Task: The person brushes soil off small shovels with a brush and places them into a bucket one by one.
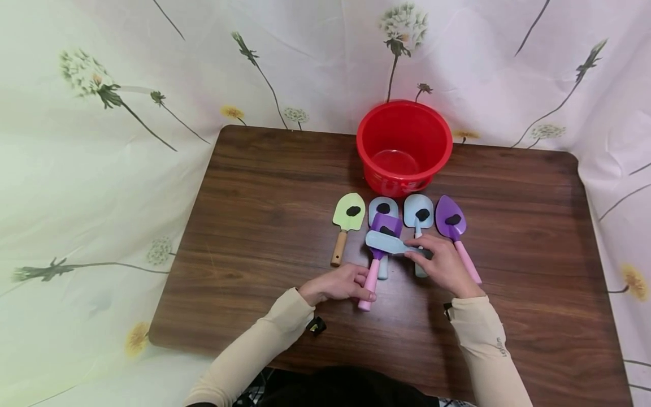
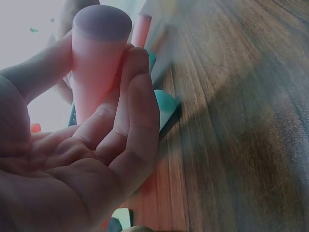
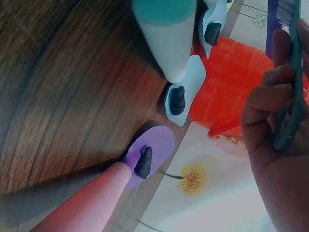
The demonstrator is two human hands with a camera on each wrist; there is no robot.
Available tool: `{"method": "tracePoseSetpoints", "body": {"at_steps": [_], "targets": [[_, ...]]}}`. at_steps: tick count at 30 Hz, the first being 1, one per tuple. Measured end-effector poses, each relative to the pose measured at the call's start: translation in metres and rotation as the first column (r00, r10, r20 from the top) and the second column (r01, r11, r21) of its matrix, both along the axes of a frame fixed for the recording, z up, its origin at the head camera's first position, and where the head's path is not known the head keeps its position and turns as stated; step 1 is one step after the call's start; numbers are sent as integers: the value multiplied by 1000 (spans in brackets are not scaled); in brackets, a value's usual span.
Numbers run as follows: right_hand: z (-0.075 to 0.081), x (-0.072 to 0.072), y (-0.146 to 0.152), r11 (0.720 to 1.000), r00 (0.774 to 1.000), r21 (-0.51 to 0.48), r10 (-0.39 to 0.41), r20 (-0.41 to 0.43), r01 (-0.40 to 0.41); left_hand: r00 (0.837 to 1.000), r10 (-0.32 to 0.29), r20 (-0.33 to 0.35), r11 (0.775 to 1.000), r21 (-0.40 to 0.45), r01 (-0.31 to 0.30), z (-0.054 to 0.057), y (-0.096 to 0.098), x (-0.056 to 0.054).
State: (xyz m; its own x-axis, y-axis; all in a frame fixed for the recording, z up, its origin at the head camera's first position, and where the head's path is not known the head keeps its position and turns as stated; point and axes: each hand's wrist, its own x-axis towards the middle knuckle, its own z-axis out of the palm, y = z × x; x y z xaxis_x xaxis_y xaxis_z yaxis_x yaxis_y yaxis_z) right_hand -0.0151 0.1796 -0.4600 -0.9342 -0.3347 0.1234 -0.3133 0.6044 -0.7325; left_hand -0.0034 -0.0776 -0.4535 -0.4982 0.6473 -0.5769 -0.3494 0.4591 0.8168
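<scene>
My left hand (image 1: pixel 338 282) grips the pink handle of a purple shovel (image 1: pixel 372 282), its squared blade pointing away from me with a black lump (image 1: pixel 385 230) on it. Between thumb and fingers my right hand (image 1: pixel 445 263) holds a light blue brush (image 1: pixel 385 243), level across the lower part of that blade. White bristles (image 3: pixel 286 13) show in the right wrist view beside the purple blade. Beneath the held shovel lies a light blue shovel (image 1: pixel 376 205), partly covered. A second light blue shovel (image 1: pixel 419 202) lies just right of it, its handle partly behind my right hand.
A green shovel (image 1: pixel 349 209) with a wooden handle lies at left; a pointed purple shovel (image 1: pixel 445 208) with a pink handle lies at right. Each lying shovel bears a black lump. Behind them a red bucket (image 1: pixel 402 185) stands on the brown table (image 1: pixel 264 215), near the flowered curtain.
</scene>
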Motion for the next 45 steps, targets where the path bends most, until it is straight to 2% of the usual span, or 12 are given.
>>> {"method": "tracePoseSetpoints", "body": {"at_steps": [11, 22, 31, 38, 45], "targets": [[-1, 2, 11, 999, 998, 31, -10, 54, 9, 999, -35, 4, 999, -2, 35, -3, 2, 3], [-6, 1, 17, 1000, 999, 23, -17, -39, 18, 999, -34, 25, 999, -17, 34, -6, 4, 8], [-9, 0, 20, 1000, 999, 20, -10, -42, 11, 999, -36, 25, 999, -25, 37, -6, 4, 11], [-7, 0, 20, 999, 999, 24, -38, -17, 38, 999, -33, 30, 998, -45, 34, -6, 4, 12], [-8, 0, 19, 998, 998, 22, -54, -34, 55, 999, -29, 31, 999, -44, 30, -5, 4, 13]]}}
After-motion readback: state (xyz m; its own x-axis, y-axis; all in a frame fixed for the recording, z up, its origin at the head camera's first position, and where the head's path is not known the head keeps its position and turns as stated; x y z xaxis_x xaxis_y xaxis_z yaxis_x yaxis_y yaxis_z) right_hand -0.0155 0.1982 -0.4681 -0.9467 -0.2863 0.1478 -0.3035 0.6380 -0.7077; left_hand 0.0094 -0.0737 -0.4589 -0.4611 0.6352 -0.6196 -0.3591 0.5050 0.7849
